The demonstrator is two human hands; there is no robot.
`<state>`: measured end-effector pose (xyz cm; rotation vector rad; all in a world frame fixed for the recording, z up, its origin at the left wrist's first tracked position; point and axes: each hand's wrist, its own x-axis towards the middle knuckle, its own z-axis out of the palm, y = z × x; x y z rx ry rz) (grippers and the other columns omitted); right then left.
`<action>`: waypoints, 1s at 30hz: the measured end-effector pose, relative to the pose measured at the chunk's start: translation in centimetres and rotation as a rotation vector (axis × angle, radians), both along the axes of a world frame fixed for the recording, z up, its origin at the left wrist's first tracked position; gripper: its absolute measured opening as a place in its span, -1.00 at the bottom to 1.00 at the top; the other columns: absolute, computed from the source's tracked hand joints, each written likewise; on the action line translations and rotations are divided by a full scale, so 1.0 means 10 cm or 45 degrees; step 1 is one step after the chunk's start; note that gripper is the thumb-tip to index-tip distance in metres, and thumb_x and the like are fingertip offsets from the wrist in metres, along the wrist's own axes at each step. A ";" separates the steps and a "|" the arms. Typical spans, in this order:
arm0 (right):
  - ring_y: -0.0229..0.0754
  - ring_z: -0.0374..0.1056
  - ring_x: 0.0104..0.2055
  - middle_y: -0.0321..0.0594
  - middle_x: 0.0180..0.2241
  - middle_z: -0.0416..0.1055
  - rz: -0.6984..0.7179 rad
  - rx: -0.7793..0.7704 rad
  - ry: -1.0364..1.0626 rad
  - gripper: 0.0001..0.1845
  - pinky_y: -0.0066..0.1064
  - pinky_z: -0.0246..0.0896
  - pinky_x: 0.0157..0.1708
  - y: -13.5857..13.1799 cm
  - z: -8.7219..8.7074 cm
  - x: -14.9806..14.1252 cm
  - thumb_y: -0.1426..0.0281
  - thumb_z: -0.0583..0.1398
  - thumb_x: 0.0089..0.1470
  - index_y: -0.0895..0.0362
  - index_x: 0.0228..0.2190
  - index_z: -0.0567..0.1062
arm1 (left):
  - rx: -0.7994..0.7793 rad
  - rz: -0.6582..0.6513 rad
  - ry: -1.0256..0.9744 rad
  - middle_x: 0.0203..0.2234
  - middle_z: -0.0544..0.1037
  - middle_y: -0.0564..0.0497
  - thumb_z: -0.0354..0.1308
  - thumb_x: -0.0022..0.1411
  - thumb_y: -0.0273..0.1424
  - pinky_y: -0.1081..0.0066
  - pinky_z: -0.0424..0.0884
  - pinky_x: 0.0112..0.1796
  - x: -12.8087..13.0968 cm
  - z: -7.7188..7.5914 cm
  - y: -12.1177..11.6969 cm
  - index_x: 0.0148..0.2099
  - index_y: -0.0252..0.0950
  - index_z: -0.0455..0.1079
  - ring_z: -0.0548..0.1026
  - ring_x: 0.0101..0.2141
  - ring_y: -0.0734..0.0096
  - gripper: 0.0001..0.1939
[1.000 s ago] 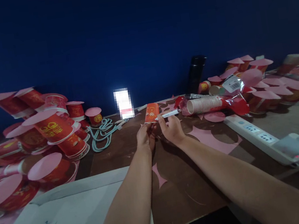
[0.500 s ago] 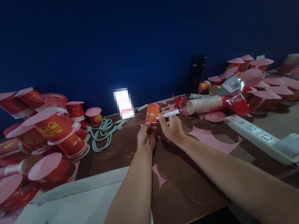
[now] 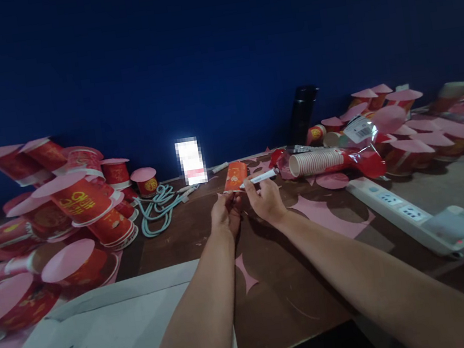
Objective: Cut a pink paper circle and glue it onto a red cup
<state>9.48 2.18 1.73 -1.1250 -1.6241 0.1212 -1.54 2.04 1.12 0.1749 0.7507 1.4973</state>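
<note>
A red paper cup (image 3: 235,173) with gold printing is held above the brown table (image 3: 276,306), its white rim toward me. My left hand (image 3: 225,212) is closed around the rim end, the fingertips partly hidden behind and under it. Pinched in my right hand (image 3: 266,197) is a white marker pen (image 3: 266,176), which slants down to the left. Its dark tip touches or nearly touches the cup's lower right side; any mark there is too small to make out.
Red cups with pink paper discs (image 3: 83,189) pile up on the left, more (image 3: 418,145) on the right. A sleeve of stacked cups (image 3: 316,162), a power strip (image 3: 405,213), pink paper scraps (image 3: 321,213), a coiled cable (image 3: 157,210), a lit blurred screen (image 3: 191,159) and white board (image 3: 127,321) lie around.
The marker pen and my right hand have shifted slightly left along the cup, and the cup has tilted a little. My left hand keeps its grip.
</note>
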 end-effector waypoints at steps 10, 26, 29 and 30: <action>-0.09 0.41 -0.34 -0.12 -0.40 0.48 -0.011 -0.007 -0.008 -0.73 -0.30 0.29 -0.25 0.00 -0.01 -0.01 0.24 0.04 0.14 0.13 -0.39 0.43 | -0.015 0.025 -0.002 -0.61 0.45 -0.03 0.07 0.07 -0.65 0.67 0.37 -0.54 0.00 0.02 0.00 -0.50 -0.43 0.35 0.44 -0.57 0.59 -0.86; -0.17 0.38 -0.30 -0.19 -0.30 0.44 0.119 -0.190 0.242 -0.81 -0.29 0.32 -0.23 0.09 -0.12 0.00 0.32 0.09 0.09 0.09 -0.24 0.40 | 0.129 0.158 -0.100 -0.55 0.47 0.00 0.10 0.09 -0.68 0.65 0.43 -0.45 -0.02 -0.01 0.04 -0.47 -0.42 0.37 0.46 -0.55 0.62 -0.86; -0.27 0.32 -0.54 -0.31 -0.46 0.41 0.169 -0.542 0.595 -0.85 -0.43 0.30 -0.53 0.14 -0.16 -0.04 0.29 0.12 0.04 0.07 -0.31 0.36 | 0.124 0.161 -0.116 -0.56 0.46 0.02 0.11 0.09 -0.68 0.64 0.45 -0.45 -0.02 0.00 0.03 -0.48 -0.41 0.36 0.46 -0.54 0.62 -0.85; -0.31 0.28 -0.60 -0.34 -0.50 0.40 0.210 -0.659 0.739 -0.86 -0.47 0.25 -0.61 0.16 -0.17 -0.06 0.28 0.13 0.03 0.07 -0.33 0.36 | 0.118 0.151 -0.116 -0.56 0.47 0.02 0.12 0.08 -0.68 0.64 0.45 -0.45 -0.01 0.00 0.03 -0.48 -0.41 0.36 0.46 -0.54 0.62 -0.86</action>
